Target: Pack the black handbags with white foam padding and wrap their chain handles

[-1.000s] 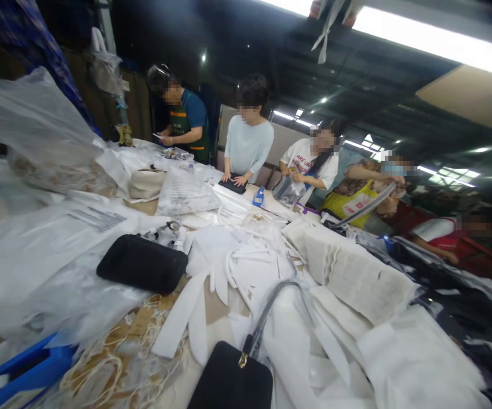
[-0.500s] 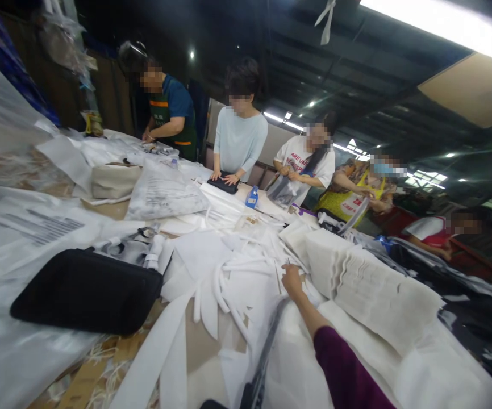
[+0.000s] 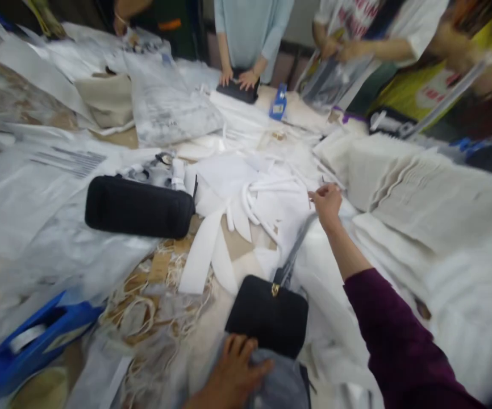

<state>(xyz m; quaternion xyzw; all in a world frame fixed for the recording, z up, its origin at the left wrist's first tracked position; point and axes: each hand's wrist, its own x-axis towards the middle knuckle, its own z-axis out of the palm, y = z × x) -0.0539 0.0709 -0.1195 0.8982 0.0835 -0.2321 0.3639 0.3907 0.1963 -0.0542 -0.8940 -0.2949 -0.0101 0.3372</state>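
Note:
My left hand (image 3: 238,366) lies with fingers apart on a dark grey piece (image 3: 278,378) at the bottom middle. Just beyond it is a black bag (image 3: 269,312) with a small gold clasp and a dark strap running up toward the right. My right hand (image 3: 329,204), in a purple sleeve, reaches out over white foam strips and sheets (image 3: 271,193). Its thumb and fingers are pinched together, and a thin dark tip shows near them; what it holds is too small to name. A black case (image 3: 139,207) rests on clear plastic to the left.
Stacked white foam sheets (image 3: 446,193) stand at the right. A blue tape dispenser (image 3: 37,335) sits at lower left beside paper tags with white strings (image 3: 161,270). Across the table, a co-worker's hands (image 3: 240,78) press on a black item; other people work alongside.
The view has tilted down, so the table's near part now shows. My left hand and the black bag's clasp have come into sight. My right hand stays pinched above the white foam.

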